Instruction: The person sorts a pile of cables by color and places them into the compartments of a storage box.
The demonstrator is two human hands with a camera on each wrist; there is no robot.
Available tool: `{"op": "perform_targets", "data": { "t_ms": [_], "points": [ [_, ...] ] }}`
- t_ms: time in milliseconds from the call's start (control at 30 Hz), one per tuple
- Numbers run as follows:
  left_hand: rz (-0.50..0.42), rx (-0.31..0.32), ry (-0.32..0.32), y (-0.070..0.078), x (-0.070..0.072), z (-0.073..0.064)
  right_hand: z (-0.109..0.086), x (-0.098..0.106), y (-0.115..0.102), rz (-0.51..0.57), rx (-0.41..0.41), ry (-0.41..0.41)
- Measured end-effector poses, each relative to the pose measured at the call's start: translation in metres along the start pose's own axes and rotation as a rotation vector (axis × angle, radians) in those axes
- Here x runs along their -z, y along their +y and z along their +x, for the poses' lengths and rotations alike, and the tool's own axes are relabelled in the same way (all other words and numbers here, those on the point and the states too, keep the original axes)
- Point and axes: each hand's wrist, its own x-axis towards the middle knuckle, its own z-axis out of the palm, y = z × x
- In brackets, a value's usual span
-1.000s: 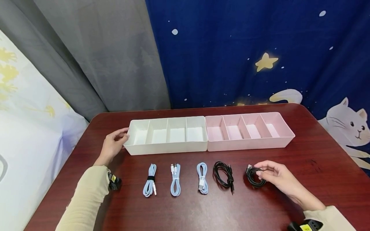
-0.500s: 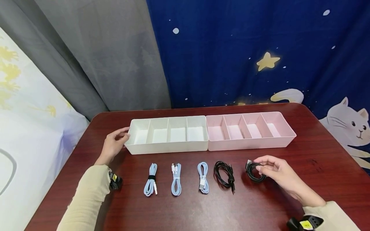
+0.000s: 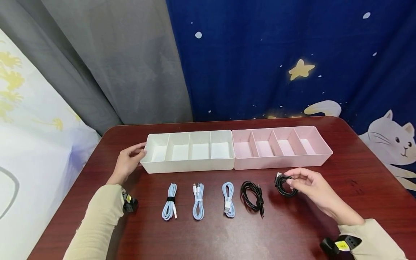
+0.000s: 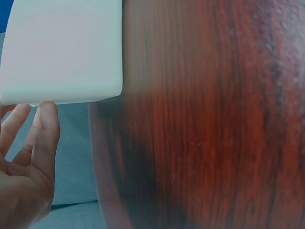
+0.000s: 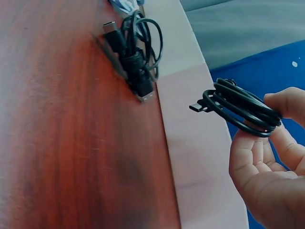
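My right hand (image 3: 310,186) pinches a coiled black charging cable (image 3: 286,185) between thumb and fingers, in front of the pink divided box (image 3: 279,162). In the right wrist view the coil (image 5: 245,107) is clear of the tabletop, its metal plug sticking out. My left hand (image 3: 127,163) touches the left end of the white divided box (image 3: 191,166) with extended fingertips; the left wrist view shows them at the box's edge (image 4: 62,93). Another black cable (image 3: 251,196) lies bundled on the table, left of the held one.
Left of the black bundle lie three pale blue cables: one (image 3: 228,199) with a white tie, another (image 3: 198,202), and one (image 3: 169,202) with a black strap. Both boxes stand end to end on the dark red wooden table (image 3: 208,238), curtains (image 3: 260,72) behind.
My right hand has raised the black cable off the table and moved it slightly away from me, towards the pink box. My left hand stays at the white box's end.
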Motion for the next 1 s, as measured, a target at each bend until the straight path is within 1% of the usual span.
{"op": "perform_targets", "data": {
  "t_ms": [167, 267, 400, 533, 567, 633, 667, 733, 833, 867, 900, 1000],
  "points": [
    [-0.01, 0.004, -0.006, 0.001, 0.001, -0.001, 0.006, 0.002, -0.004, 0.044, 0.038, -0.007],
    [-0.009, 0.004, -0.006, 0.002, 0.001, -0.002, 0.01, 0.003, -0.006, 0.075, 0.044, -0.007],
    [-0.01, 0.002, -0.008, 0.001, 0.001, 0.0, 0.015, 0.005, -0.008, 0.101, 0.024, -0.002],
    [-0.018, 0.005, -0.002, -0.001, 0.0, 0.001, 0.021, 0.005, -0.01, 0.086, -0.006, 0.022],
    [-0.029, 0.013, 0.004, -0.003, -0.001, 0.001, 0.023, 0.004, -0.011, 0.075, -0.009, 0.031],
    [-0.035, 0.004, 0.006, -0.007, -0.002, 0.003, 0.026, 0.004, -0.012, 0.061, -0.008, 0.043],
    [-0.042, 0.008, 0.015, -0.012, -0.002, 0.005, 0.027, 0.004, -0.013, 0.06, -0.004, 0.044],
    [-0.047, -0.003, 0.028, -0.024, -0.004, 0.011, 0.029, 0.004, -0.014, 0.056, -0.004, 0.047],
    [-0.041, -0.029, 0.032, -0.041, -0.005, 0.02, 0.033, 0.004, -0.015, 0.099, -0.005, 0.04],
    [-0.043, -0.03, 0.03, -0.043, -0.005, 0.02, 0.034, 0.004, -0.015, 0.115, -0.008, 0.038],
    [-0.041, -0.038, 0.02, -0.041, -0.004, 0.02, 0.035, 0.005, -0.015, 0.133, -0.01, 0.039],
    [-0.068, -0.007, 0.012, -0.03, -0.003, 0.013, 0.04, 0.005, -0.015, 0.199, -0.008, 0.032]
  ]
}}
